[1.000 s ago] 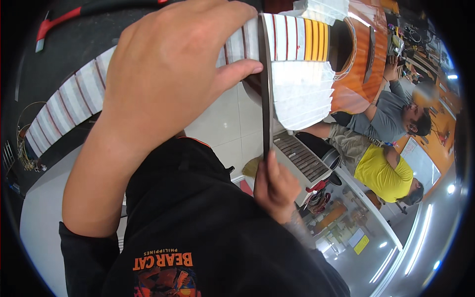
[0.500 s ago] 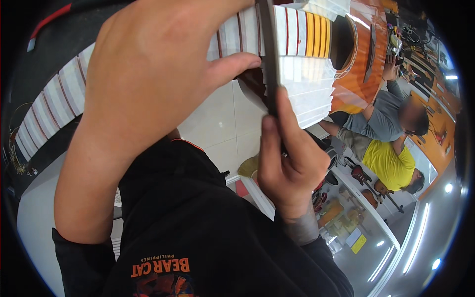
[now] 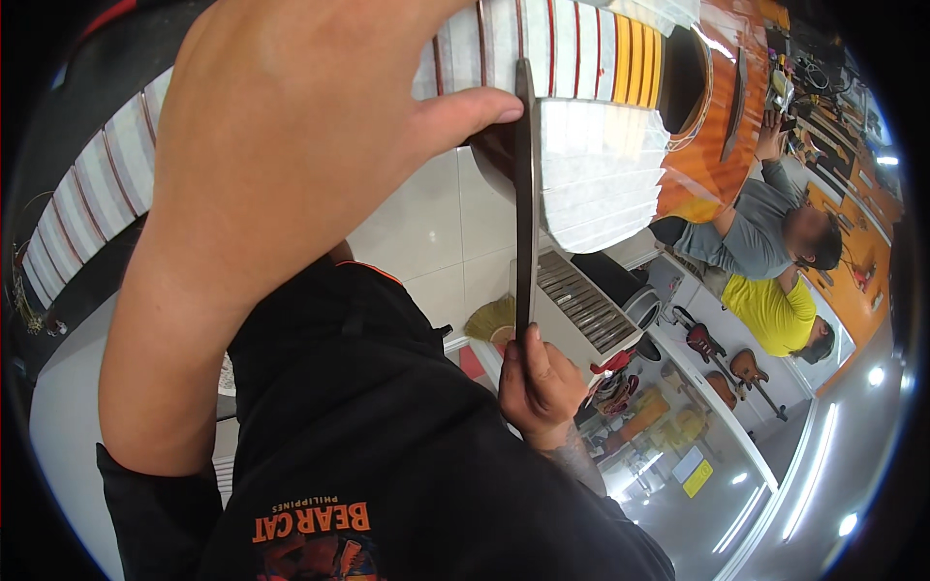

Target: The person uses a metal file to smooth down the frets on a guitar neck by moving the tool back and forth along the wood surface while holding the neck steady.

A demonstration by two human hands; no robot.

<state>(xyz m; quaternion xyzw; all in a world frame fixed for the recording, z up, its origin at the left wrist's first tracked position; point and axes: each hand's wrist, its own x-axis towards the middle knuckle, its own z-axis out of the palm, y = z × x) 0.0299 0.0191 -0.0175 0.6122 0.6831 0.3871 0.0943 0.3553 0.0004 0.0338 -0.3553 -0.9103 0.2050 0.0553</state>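
My right hand (image 3: 542, 387) is closed around the lower end of a long, dark, flat file (image 3: 525, 213). The file's far end lies by the near edge of a guitar's fretboard (image 3: 111, 179), where pale masking tape covers the wood between the frets. Across the neck reaches my left hand (image 3: 281, 136), its thumb stretched out and touching the file near the tip. The other left fingers run out past the top edge. White tape strips (image 3: 596, 174) and yellow tape (image 3: 635, 63) cover the area beside the sound hole of the orange guitar body (image 3: 712, 126).
The neck lies over a dark work surface (image 3: 58, 126). Below the guitar are a slatted box (image 3: 581, 305) and a broom (image 3: 492, 320). At the right, a person in grey (image 3: 760, 232) and one in yellow (image 3: 775, 315) are near an orange tool bench (image 3: 848, 232).
My right hand has drawn the file down toward me, so its far end has come into view by the fretboard. The left hand stays nearly in place.
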